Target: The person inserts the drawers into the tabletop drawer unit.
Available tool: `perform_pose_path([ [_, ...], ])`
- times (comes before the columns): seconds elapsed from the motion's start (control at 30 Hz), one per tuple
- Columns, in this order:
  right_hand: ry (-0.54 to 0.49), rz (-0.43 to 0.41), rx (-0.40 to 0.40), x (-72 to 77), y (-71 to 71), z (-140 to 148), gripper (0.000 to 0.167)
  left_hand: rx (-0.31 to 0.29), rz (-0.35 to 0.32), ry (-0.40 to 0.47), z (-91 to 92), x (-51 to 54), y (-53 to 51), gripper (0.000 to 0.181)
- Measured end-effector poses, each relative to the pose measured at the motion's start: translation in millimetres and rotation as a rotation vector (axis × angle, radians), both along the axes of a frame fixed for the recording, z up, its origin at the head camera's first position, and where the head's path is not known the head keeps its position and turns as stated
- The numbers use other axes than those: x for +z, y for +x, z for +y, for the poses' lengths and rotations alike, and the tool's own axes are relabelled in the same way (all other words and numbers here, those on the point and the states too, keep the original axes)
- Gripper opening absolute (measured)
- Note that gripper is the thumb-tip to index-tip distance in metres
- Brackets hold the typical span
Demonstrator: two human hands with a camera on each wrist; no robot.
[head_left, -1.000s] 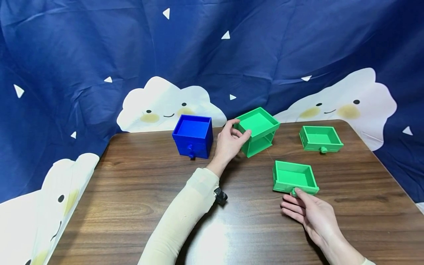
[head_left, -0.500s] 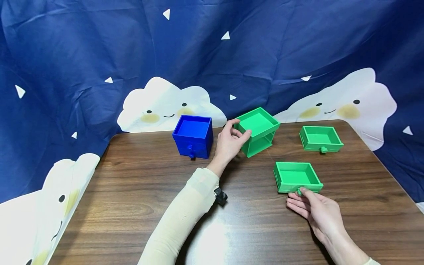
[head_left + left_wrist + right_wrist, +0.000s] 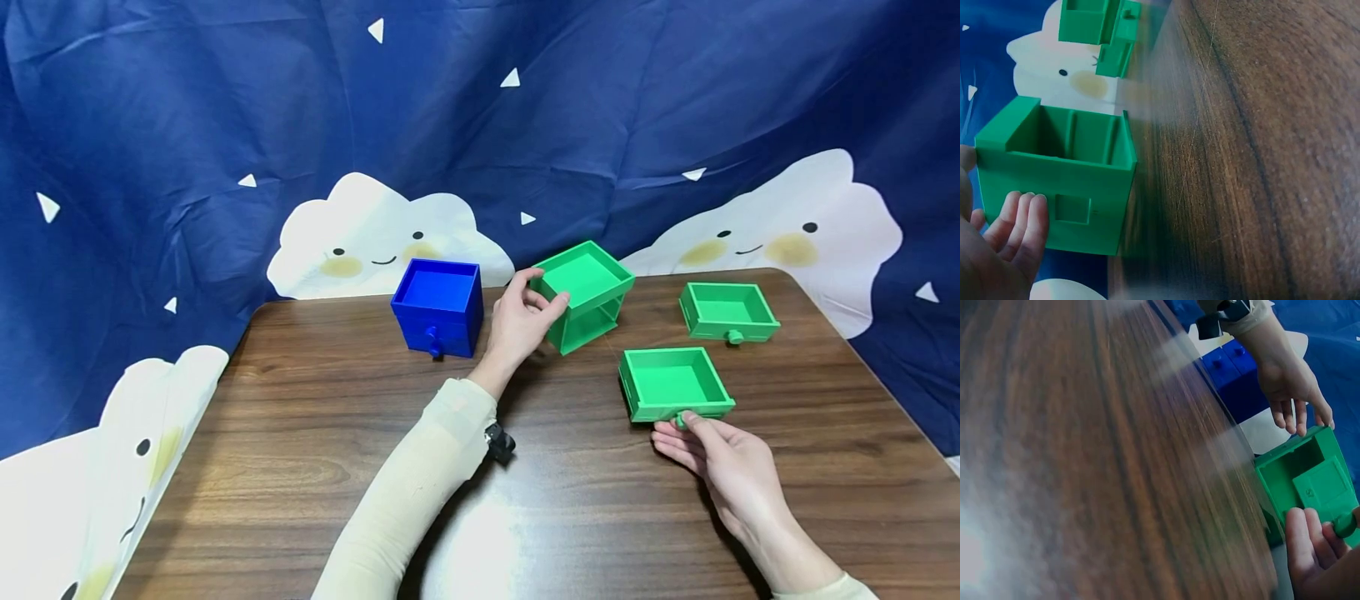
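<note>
My left hand (image 3: 520, 325) holds the left side of a green mini drawer cabinet (image 3: 588, 279), its thumb at the front edge. The cabinet has a shallow tray on top and an open front, turned toward the right. In the left wrist view several fingers (image 3: 1035, 219) lie along the cabinet's side wall (image 3: 1072, 219). With thumb and fingers, my right hand (image 3: 738, 475) pinches the round knob (image 3: 1345, 525) of a green drawer (image 3: 675, 379), in front of and right of the cabinet. Whether that drawer touches the table I cannot tell.
Another green drawer (image 3: 729, 308) with a knob rests at the back right of the wooden table (image 3: 300, 467). A blue drawer cabinet (image 3: 438, 312) stands left of my left hand. Behind the table hangs a blue cloth (image 3: 450, 100) with white clouds.
My right hand has moved the green drawer slightly right, then away from me, and its front now faces me more squarely. The left hand and green cabinet have stayed in place.
</note>
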State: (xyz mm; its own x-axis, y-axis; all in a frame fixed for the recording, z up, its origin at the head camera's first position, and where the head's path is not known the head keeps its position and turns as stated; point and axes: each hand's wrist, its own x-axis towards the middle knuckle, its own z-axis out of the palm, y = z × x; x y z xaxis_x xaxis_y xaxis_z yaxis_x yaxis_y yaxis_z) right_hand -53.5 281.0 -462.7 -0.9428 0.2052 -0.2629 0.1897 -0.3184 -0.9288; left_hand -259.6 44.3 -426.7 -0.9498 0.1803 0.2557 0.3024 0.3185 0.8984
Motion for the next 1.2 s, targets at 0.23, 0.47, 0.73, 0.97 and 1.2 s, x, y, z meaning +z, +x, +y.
perform_pose_path([
  [0.23,0.012,0.025,0.007,3.1,-6.0,1,0.021,0.001,-0.016,-0.004,-0.4,0.2,-0.5,0.054],
  [0.47,0.046,0.036,0.029,5.8,-13.5,2,0.021,-0.001,-0.010,0.005,-0.5,1.1,-1.6,0.053],
  [0.73,0.068,0.024,0.057,5.0,-21.2,4,0.024,-0.006,-0.008,0.006,-0.1,-0.1,-2.9,0.053],
  [0.97,0.077,0.015,0.072,4.9,-28.7,3,0.022,-0.008,0.007,0.003,-0.3,-2.0,-3.9,0.052],
  [1.2,0.071,0.019,0.094,3.5,-39.7,2,0.023,-0.006,0.011,0.007,-0.9,-3.1,-4.2,0.052],
])
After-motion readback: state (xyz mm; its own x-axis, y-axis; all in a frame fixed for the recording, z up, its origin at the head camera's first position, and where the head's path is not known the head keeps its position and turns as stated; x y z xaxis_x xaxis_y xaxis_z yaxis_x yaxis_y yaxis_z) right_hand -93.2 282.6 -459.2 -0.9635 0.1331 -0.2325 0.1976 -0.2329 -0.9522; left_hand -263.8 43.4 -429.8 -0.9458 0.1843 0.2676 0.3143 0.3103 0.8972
